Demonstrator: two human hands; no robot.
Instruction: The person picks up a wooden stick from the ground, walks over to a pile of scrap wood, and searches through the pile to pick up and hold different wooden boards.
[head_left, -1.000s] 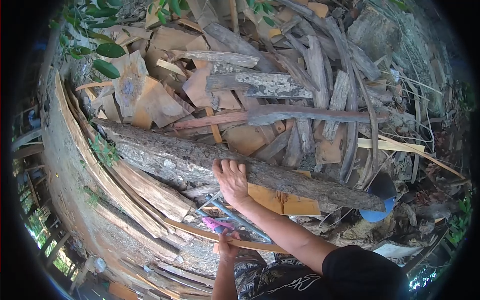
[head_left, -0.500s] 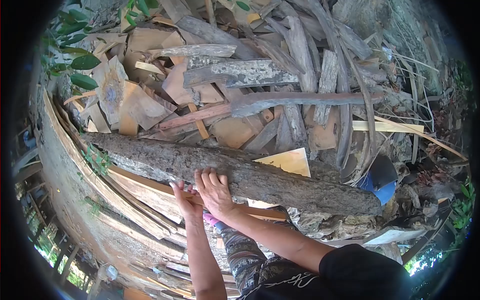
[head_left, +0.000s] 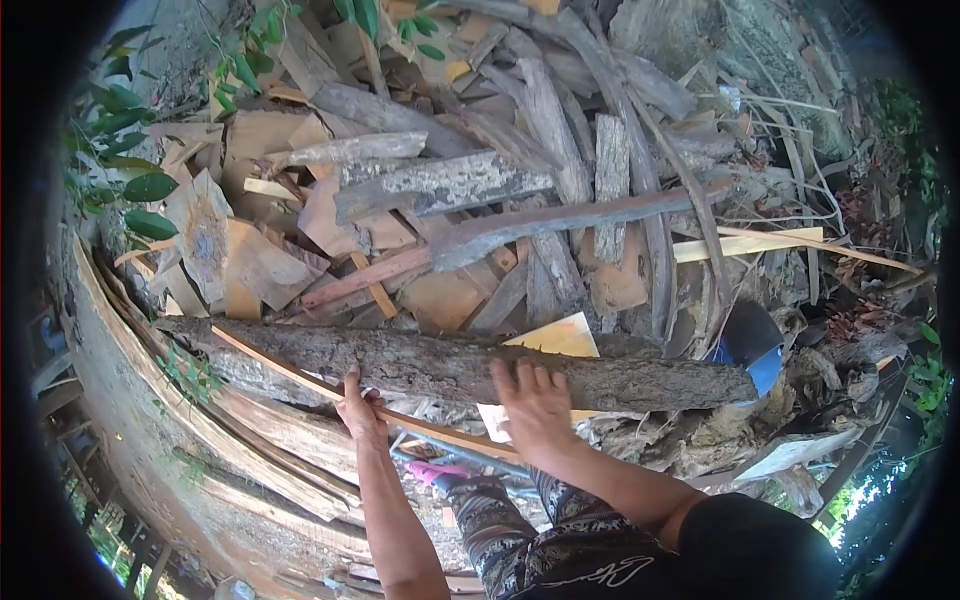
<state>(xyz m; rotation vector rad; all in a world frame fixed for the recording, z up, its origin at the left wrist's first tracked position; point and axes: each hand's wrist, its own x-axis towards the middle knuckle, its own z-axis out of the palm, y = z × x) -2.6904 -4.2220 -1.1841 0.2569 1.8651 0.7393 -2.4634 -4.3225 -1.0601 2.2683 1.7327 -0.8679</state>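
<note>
My left hand (head_left: 361, 408) is closed around a long, thin wooden strip (head_left: 280, 368), which slants down to the right in front of the log. The strip's far end overlaps the rough, bark-covered log (head_left: 420, 368) in the head view. Farther right, my right hand (head_left: 537, 408) lies with its fingers stretched out, their tips against the log's near side and nothing gripped in them. A pale yellowish board piece (head_left: 560, 337) pokes up just behind the log, beyond that hand.
Behind the log spreads a pile of scrap wood, with a long grey-and-reddish piece (head_left: 560, 222) across it. Long split slabs (head_left: 200, 400) lie at left. Green leaves (head_left: 150, 187) hang at upper left, and a blue object (head_left: 765, 370) sits near the log's right end.
My right hand has slid right along the log, away from my left hand. The strip, held in my left hand, has come up and now overlaps the log. The view has shifted slightly.
</note>
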